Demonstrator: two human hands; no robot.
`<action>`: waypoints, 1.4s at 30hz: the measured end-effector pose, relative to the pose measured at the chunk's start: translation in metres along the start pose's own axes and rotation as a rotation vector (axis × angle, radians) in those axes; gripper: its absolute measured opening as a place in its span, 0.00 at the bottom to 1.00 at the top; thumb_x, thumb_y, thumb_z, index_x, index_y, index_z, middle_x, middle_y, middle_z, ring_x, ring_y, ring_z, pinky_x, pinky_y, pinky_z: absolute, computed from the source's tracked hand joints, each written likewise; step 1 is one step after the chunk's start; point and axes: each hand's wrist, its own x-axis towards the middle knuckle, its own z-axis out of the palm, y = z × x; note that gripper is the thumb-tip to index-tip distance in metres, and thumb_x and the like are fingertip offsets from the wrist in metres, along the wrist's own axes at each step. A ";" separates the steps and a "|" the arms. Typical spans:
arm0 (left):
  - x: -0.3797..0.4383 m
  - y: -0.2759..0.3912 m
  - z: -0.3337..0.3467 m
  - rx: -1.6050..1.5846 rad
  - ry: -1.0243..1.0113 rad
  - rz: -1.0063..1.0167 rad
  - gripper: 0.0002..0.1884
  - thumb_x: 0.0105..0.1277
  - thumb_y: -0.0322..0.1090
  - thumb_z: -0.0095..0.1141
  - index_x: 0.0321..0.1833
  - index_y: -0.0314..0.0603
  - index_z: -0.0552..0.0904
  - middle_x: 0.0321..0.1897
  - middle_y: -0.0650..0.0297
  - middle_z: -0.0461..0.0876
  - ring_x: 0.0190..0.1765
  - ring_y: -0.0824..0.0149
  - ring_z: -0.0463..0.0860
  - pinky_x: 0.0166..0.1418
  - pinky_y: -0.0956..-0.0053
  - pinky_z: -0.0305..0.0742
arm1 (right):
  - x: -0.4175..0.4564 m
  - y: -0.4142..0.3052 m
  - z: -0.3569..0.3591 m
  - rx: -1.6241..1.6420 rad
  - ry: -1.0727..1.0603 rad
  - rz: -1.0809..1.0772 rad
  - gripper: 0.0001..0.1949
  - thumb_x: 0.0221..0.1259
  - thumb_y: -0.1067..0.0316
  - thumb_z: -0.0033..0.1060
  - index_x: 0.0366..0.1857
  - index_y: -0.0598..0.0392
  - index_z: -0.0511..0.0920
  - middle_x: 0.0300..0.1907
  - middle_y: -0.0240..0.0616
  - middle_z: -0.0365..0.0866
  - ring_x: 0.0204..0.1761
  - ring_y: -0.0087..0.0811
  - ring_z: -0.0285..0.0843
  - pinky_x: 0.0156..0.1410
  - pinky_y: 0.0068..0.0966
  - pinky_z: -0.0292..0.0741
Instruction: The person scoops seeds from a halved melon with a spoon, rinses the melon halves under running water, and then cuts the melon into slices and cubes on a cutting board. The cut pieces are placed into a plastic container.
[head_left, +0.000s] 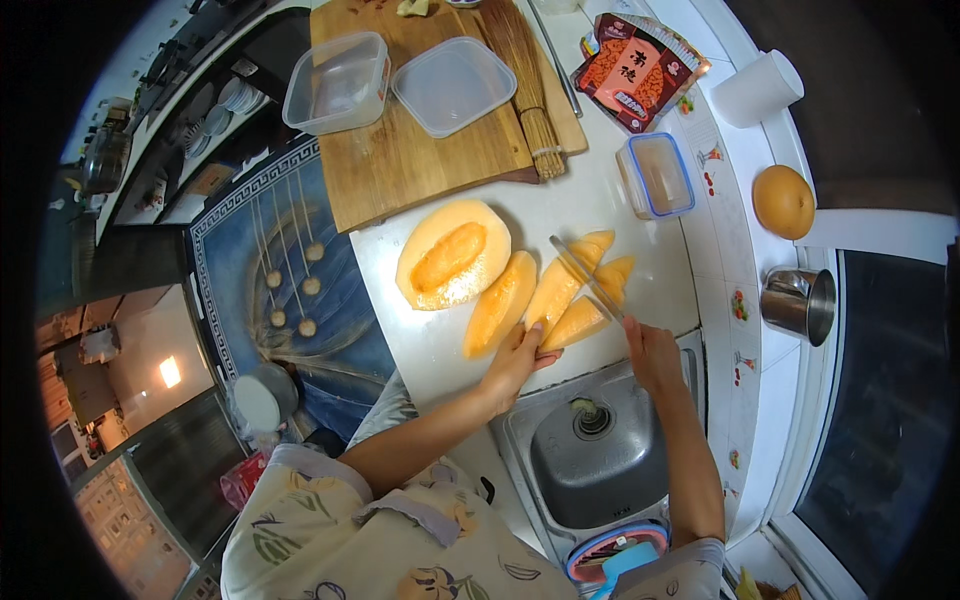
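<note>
My right hand (651, 352) grips a kitchen knife (585, 274), its blade lying across an orange-fleshed melon wedge (553, 295). Against the near end of that wedge rest the fingers of my left hand (517, 356). Cut melon pieces (615, 276) lie to the right of the blade, and another wedge (577, 324) lies nearer the sink. On the left, a whole slice (501, 304) leans beside a hollowed, peeled melon half (454, 255). All of it sits directly on the white countertop (420, 352).
Behind the melon stand a wooden cutting board (420, 172), a clear plastic container (337, 82), its lid (455, 86) and a straw whisk brush (536, 112). A blue-rimmed box (656, 176) and a snack bag (637, 71) are at right. The steel sink (600, 465) lies near me.
</note>
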 end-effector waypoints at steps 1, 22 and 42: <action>0.000 0.001 -0.001 -0.002 0.003 -0.004 0.22 0.75 0.47 0.40 0.53 0.28 0.68 0.45 0.54 0.74 0.46 0.65 0.81 0.54 0.77 0.78 | -0.002 0.000 0.001 -0.007 0.017 -0.022 0.31 0.70 0.43 0.36 0.21 0.60 0.79 0.22 0.55 0.77 0.29 0.57 0.76 0.38 0.45 0.73; 0.002 -0.013 -0.002 0.014 0.024 0.069 0.18 0.76 0.41 0.36 0.55 0.31 0.67 0.49 0.53 0.75 0.49 0.64 0.81 0.56 0.78 0.78 | -0.021 -0.015 -0.002 -0.034 -0.029 0.007 0.30 0.70 0.44 0.39 0.19 0.61 0.77 0.21 0.54 0.77 0.28 0.56 0.76 0.36 0.46 0.72; -0.001 -0.011 0.006 -0.037 0.090 0.125 0.19 0.77 0.39 0.33 0.60 0.28 0.67 0.51 0.52 0.76 0.49 0.62 0.81 0.55 0.76 0.78 | 0.008 -0.004 0.042 0.007 -0.081 0.023 0.32 0.71 0.44 0.33 0.23 0.61 0.81 0.25 0.57 0.79 0.34 0.60 0.77 0.43 0.49 0.74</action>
